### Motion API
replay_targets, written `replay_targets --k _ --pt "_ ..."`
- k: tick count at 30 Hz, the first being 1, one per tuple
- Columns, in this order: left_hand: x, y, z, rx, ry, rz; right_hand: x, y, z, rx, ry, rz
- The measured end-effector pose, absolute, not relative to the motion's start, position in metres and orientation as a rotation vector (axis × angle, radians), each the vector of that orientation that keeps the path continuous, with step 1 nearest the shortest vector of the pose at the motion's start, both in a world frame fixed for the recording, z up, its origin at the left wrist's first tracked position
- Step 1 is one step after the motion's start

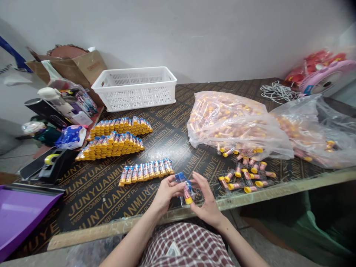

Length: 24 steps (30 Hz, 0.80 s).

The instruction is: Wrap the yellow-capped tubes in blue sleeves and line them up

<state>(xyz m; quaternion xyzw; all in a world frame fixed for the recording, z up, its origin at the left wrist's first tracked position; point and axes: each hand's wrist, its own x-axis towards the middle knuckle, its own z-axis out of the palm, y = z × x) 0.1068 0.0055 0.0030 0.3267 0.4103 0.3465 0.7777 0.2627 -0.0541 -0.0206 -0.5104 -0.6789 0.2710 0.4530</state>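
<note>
your left hand point(165, 191) pinches a tube point(187, 192) nearer you than the white basket point(139, 92); i can't tell if your curled right hand point(206, 203) grips too. tube rows point(118, 149) sit in front of the basket, a see-through bag point(239, 122) right of it.

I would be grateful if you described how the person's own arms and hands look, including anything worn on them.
The left hand and right hand wear no gloves, and no watch or bracelet shows at the wrists. Both forearms are bare, with no sleeves in view. Between them shows a maroon and white checked garment.
</note>
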Motion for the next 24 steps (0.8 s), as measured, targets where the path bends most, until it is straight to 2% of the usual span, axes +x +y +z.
replay_targets --k 5,13,24 --pt "0.108 -0.001 0.001 0.779 0.836 0.608 0.263 -0.052 -0.017 -1.192 -1.665 0.752" --pt "0.112 -0.008 0.003 0.774 0.837 0.568 0.262 -0.054 -0.018 -1.114 -1.590 0.958" --pt "0.113 -0.010 0.002 0.745 0.830 0.571 0.259 -0.054 -0.025 -1.071 -1.494 0.945"
